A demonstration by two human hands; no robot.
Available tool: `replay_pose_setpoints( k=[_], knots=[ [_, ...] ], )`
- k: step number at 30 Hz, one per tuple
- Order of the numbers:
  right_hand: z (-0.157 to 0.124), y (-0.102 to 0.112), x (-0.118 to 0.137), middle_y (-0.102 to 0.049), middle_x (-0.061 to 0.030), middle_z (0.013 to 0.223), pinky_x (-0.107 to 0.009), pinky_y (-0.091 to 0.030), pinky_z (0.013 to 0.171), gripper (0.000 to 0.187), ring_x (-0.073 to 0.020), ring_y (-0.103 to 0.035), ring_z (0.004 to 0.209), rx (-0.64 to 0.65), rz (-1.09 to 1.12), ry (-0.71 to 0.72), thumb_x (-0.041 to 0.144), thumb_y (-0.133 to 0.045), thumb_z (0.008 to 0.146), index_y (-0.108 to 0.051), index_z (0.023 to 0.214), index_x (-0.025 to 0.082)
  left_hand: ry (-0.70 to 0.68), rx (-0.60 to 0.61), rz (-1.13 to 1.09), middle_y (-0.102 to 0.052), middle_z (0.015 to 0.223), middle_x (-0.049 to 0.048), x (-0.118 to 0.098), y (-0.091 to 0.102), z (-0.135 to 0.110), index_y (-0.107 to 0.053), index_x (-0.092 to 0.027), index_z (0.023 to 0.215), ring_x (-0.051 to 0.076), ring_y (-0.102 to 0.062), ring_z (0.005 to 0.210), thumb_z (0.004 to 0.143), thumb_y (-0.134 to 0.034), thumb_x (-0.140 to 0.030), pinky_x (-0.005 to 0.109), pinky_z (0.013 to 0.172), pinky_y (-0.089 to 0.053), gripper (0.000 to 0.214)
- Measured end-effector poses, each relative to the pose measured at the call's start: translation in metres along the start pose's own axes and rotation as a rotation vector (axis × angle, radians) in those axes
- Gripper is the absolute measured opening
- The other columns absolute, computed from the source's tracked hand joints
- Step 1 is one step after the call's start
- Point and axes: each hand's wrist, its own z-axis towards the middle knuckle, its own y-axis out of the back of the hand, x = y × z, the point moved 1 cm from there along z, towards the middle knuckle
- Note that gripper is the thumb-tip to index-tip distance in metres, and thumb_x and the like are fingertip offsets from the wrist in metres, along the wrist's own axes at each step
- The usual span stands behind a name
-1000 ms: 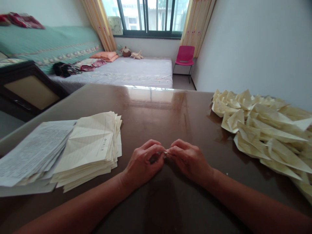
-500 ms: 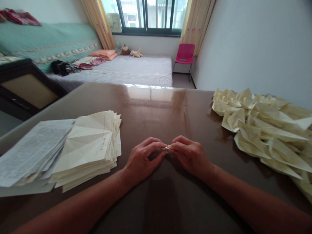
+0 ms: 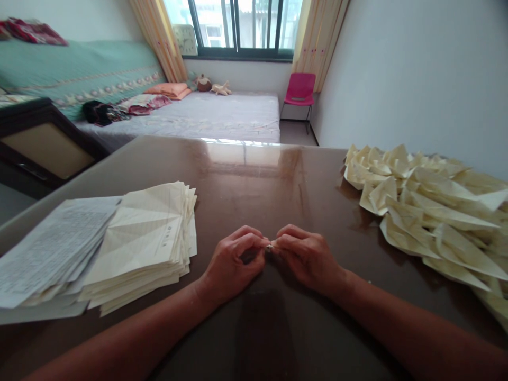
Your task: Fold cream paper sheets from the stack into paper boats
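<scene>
My left hand [image 3: 234, 262] and my right hand [image 3: 305, 256] rest on the dark brown table [image 3: 254, 174], fingertips meeting in a pinch. Between them sits a tiny pale object [image 3: 269, 246], too small to name; both hands grip it. A stack of creased cream paper sheets [image 3: 146, 238] lies to the left of my left hand. A heap of folded cream paper planes [image 3: 428, 211] lies to the right of my right hand.
Printed grey sheets [image 3: 47, 248] lie fanned at the far left of the table. Beyond the table are a bed [image 3: 214, 114], a pink chair [image 3: 300, 90] by the window, and a dark cabinet [image 3: 43, 143] at the left.
Both hands stay pinched together in nearly the same spot; they shifted only slightly toward me. The paper piles have not moved.
</scene>
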Motion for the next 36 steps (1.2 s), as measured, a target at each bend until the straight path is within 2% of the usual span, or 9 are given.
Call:
replay_pose_setpoints(
  k=[9, 12, 17, 23, 28, 36],
  knots=[
    [0.000, 0.001, -0.002, -0.061, -0.0031, 0.083, -0.023, -0.042, 0.066, 0.018, -0.0119, -0.057, 0.071, -0.007, 0.017, 0.005, 0.022, -0.046, 0.093, -0.061, 0.084, 0.021, 0.044, -0.018, -0.044, -0.065, 0.085, 0.0039, 0.000, 0.002, 0.003, -0.068, -0.016, 0.080, 0.012, -0.063, 0.075, 0.078, -0.059, -0.011, 0.022, 0.068, -0.054, 0.010],
    [0.001, 0.001, -0.004, -0.060, -0.0029, 0.081, -0.023, -0.043, 0.066, 0.016, -0.0116, -0.057, 0.071, -0.053, -0.021, -0.017, 0.023, -0.048, 0.093, -0.061, 0.084, 0.020, 0.074, -0.009, -0.043, -0.065, 0.087, 0.0046, 0.004, 0.004, 0.005, -0.069, -0.015, 0.084, 0.011, -0.064, 0.074, 0.080, -0.059, -0.013, 0.020, 0.065, -0.054, 0.011],
    [0.000, -0.001, -0.001, -0.063, -0.0036, 0.089, -0.023, -0.044, 0.068, 0.010, -0.0115, -0.058, 0.073, -0.140, -0.040, 0.006, 0.028, -0.055, 0.091, -0.062, 0.094, 0.021, -0.007, 0.011, 0.038, -0.066, 0.090, 0.0039, 0.006, 0.006, 0.004, -0.070, -0.019, 0.092, 0.011, -0.064, 0.079, 0.082, -0.060, -0.015, 0.020, 0.071, -0.054, 0.014],
    [-0.002, -0.002, 0.006, -0.063, -0.0024, 0.088, -0.022, -0.045, 0.069, 0.009, -0.0111, -0.058, 0.072, -0.089, -0.028, 0.021, 0.026, -0.053, 0.091, -0.061, 0.093, 0.022, -0.116, 0.003, 0.092, -0.067, 0.092, 0.0030, -0.003, 0.002, 0.000, -0.067, -0.020, 0.093, 0.011, -0.065, 0.082, 0.079, -0.061, -0.011, 0.021, 0.074, -0.053, 0.018],
    [-0.001, 0.001, 0.008, -0.063, -0.0030, 0.089, -0.024, -0.045, 0.072, 0.011, -0.0126, -0.060, 0.077, -0.055, 0.020, 0.027, 0.022, -0.048, 0.093, -0.059, 0.093, 0.022, -0.102, -0.005, 0.090, -0.067, 0.091, 0.0029, -0.006, 0.001, 0.000, -0.066, -0.020, 0.087, 0.012, -0.065, 0.080, 0.076, -0.061, -0.010, 0.021, 0.072, -0.054, 0.016],
    [0.000, 0.002, 0.008, -0.062, -0.0029, 0.086, -0.023, -0.044, 0.069, 0.012, -0.0125, -0.059, 0.075, -0.058, 0.000, 0.039, 0.020, -0.047, 0.093, -0.058, 0.091, 0.022, -0.117, -0.013, 0.065, -0.067, 0.092, 0.0034, -0.006, 0.000, 0.001, -0.067, -0.019, 0.090, 0.011, -0.065, 0.081, 0.076, -0.061, -0.008, 0.021, 0.074, -0.054, 0.019]
  ],
)
